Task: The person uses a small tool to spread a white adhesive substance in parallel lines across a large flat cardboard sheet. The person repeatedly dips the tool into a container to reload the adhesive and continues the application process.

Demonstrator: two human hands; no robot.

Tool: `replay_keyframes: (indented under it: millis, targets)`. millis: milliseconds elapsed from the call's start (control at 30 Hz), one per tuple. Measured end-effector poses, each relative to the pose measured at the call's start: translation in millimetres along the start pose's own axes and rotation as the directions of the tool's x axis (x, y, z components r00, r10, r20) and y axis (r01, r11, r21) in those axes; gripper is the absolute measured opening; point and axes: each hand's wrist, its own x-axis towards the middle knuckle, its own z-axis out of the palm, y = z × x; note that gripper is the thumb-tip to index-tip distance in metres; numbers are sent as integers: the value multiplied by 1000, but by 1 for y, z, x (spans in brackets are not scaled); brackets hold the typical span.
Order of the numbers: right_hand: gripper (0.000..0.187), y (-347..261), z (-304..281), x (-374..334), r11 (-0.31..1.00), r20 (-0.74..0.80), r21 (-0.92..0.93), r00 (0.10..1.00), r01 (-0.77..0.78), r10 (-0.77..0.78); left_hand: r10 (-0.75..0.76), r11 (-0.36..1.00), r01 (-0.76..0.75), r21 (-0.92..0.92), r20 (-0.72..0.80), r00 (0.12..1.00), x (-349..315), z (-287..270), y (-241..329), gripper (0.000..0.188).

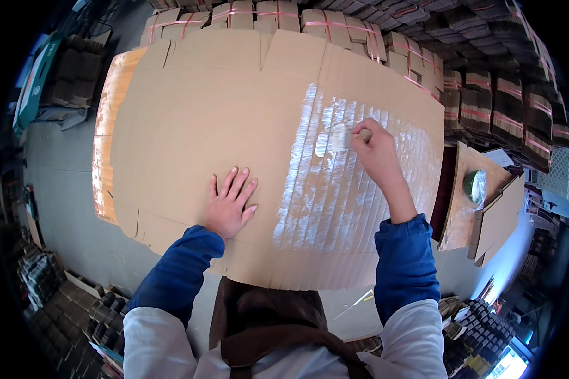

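Note:
A large flat cardboard sheet (196,107) covers the table before me. Its right half is ridged and coated with streaks of wet white glue or paint (322,183); which of the two I cannot tell. My right hand (376,148) is closed round the handle of a brush, and the pale brush head (340,136) touches the coated ridges near a thick white patch. My left hand (229,205) rests flat on the plain brown part, fingers spread, holding nothing. Blue sleeve covers reach up both forearms.
An orange-brown tabletop edge (110,126) shows at the left. Flattened carton bundles (335,28) tied with pink straps line the back and right. On a board at the right sits a green bowl (474,186) with plastic film. A green-framed cart (41,82) stands far left.

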Motion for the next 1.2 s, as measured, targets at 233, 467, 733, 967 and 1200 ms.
replay_keyframes:
  millis: [233,467,733,967,1200]
  targets:
    - [10,3,10,-19,998,-27,60,999,37,-35,-3,1000,3,2,-35,999,0,5,-1,60]
    - [12,-26,27,-40,992,5,115,999,43,-44,-4,1000,5,5,-50,999,0,8,-2,62]
    - [10,-15,27,-51,998,14,63,1000,-1,0,8,1000,-7,10,-71,997,-2,14,-4,62]
    - [10,-27,32,-79,990,-55,121,996,72,-65,9,1000,-8,14,-67,998,0,11,-2,61]
    - [11,-20,36,-97,995,-44,92,998,37,-33,0,999,2,34,-61,998,-1,15,-3,61]
